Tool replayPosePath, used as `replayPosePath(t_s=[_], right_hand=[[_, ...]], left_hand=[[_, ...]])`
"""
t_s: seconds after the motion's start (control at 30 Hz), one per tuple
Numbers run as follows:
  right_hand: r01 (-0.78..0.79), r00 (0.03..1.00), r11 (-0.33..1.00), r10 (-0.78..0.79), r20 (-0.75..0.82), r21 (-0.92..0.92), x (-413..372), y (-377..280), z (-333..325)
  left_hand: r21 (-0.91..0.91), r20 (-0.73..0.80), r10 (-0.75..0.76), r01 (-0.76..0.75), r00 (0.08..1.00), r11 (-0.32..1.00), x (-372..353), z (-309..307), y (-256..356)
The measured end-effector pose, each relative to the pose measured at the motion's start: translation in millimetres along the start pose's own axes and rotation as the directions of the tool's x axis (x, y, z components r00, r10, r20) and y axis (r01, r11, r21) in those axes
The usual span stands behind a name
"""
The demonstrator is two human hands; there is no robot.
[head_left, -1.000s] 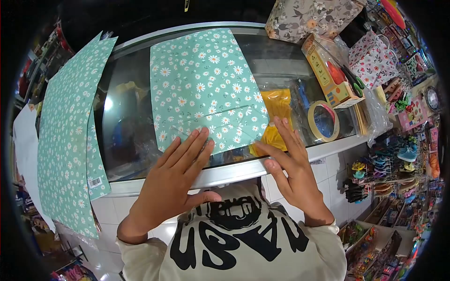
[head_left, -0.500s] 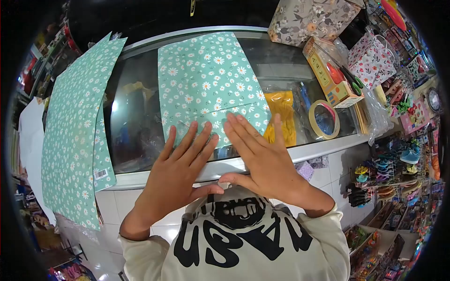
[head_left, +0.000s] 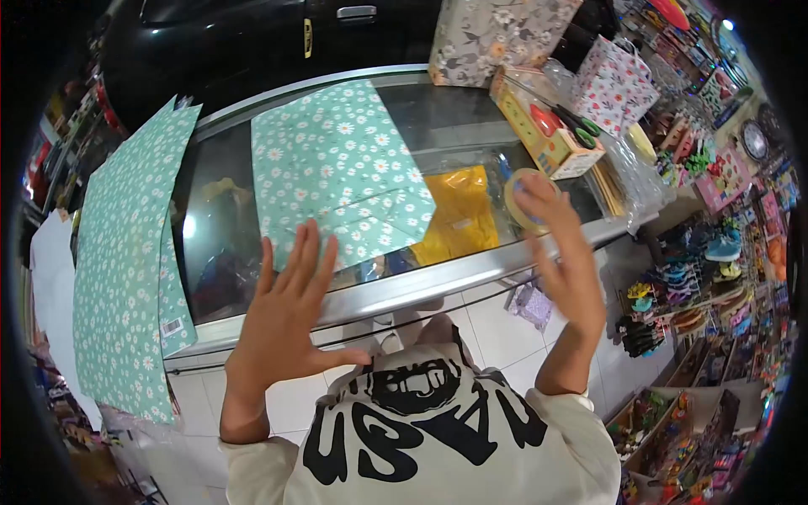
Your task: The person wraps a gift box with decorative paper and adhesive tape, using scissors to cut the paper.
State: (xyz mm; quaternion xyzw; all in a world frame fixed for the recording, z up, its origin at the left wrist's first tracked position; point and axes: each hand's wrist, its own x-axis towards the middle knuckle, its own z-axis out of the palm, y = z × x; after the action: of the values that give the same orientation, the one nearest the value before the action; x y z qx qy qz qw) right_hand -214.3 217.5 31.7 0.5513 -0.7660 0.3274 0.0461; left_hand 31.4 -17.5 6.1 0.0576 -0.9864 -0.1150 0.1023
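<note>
Right hand (head_left: 569, 268) now at tape roll (head_left: 510, 200)

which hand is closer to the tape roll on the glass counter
Right. The right hand has its fingertips over the tape roll on the counter's right side. The left hand is spread open well to the roll's left, at the near edge of the daisy wrapping paper.

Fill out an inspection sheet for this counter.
Surface: glass counter, goods visible beneath.
Job's things: daisy paper folded flat on the glass; tape roll to its right.
Clutter: yellow packet, box with scissors, floral box, gift bag, spare sheets at left.
Hands: left hand open, spread over the paper's near edge; right hand open, at the tape roll.
Cables: nothing seen.
Surroundings: shop shelves at right; dark car beyond.
</note>
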Motion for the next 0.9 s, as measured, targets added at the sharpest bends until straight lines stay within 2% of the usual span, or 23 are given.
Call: replayPosePath(t_s=[0.07,0.17,0.27,0.3,0.43,0.53,0.67,0.8,0.83,0.9], right_hand=[[-0.131,0.991,0.989,0.133,-0.021,0.071,-16,35,-21],[-0.174,0.982,0.965,0.184,0.038,-0.196,-31,69,-34],[-0.126,0.978,0.972,0.155,0.138,-0.197,-29,61,-33],[-0.091,0.988,0.982,0.109,0.106,-0.164,-30,64,-27],[-0.010,0.991,0.997,0.020,0.133,-0.076,-20,68,-26],[0.098,0.993,0.985,-0.088,0.079,-0.141,-20,68,-18],[0.205,0.978,0.973,-0.206,-0.006,-0.102,-35,43,-27],[0.281,0.959,0.959,-0.280,0.028,-0.033,-57,23,-37],[0.296,0.955,0.955,-0.296,0.026,-0.008,-63,21,-39],[0.276,0.961,0.952,-0.271,-0.057,0.130,-72,17,-42]], left_hand=[[-0.022,-0.115,0.010,-0.013,0.993,1.000,-4,6,-4],[-0.075,-0.287,-0.031,0.010,0.957,0.997,-8,9,-3],[-0.223,-0.431,-0.100,0.001,0.897,0.975,-14,18,11],[-0.276,-0.498,-0.120,-0.026,0.859,0.961,-12,23,20],[-0.336,-0.520,-0.101,-0.094,0.848,0.937,3,44,57],[-0.380,-0.506,-0.066,-0.153,0.860,0.912,18,55,80],[-0.207,-0.556,0.005,-0.144,0.831,0.968,48,64,124],[-0.207,-0.608,-0.031,-0.121,0.793,0.971,69,65,159],[-0.174,-0.636,0.006,-0.151,0.772,0.973,69,65,162],[-0.357,-0.610,-0.120,-0.136,0.783,0.924,63,69,175]])
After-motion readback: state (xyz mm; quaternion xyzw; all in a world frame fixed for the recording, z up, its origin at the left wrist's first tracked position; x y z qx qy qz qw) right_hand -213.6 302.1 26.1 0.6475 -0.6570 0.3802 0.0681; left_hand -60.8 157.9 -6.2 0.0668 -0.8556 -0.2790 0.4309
